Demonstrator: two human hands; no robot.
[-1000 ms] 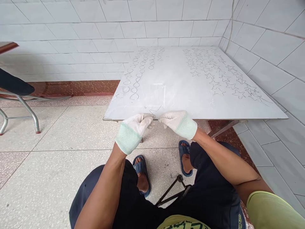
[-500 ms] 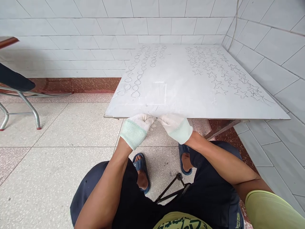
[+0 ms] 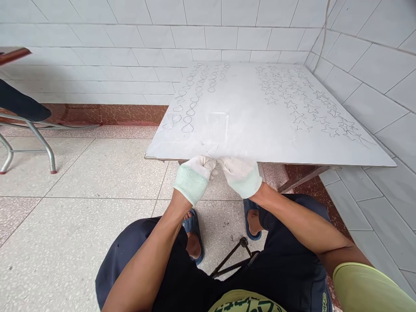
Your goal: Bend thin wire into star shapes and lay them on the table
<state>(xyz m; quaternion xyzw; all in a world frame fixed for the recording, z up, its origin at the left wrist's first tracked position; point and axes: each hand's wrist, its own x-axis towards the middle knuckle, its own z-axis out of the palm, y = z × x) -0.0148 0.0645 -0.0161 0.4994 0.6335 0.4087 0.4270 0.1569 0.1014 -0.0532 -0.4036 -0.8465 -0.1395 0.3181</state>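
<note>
At the front edge of the white board (image 3: 247, 130), my left hand (image 3: 196, 173) and my right hand (image 3: 241, 172) meet, both in white knit gloves with pale green cuffs. Each hand is closed in a pinch on a thin dark wire (image 3: 217, 150). Its two loose ends stick up above the fingertips; the part between the fingers is mostly hidden. Rows of wire stars (image 3: 303, 126) lie on the board's right side. Twisted wire loops (image 3: 187, 125), shaped like figure eights, form columns on its left side.
White tiled walls (image 3: 156, 39) close in the board at the back and right. A cable (image 3: 321, 41) runs down the corner. A metal-legged stool (image 3: 40, 136) with a person's leg is at the far left. Below me stands a dark folding frame (image 3: 238, 255).
My left hand has tilted slightly and shifted a little right, and the wire ends have moved with the fingers. The whole view has shifted slightly. Both hands keep their pinch.
</note>
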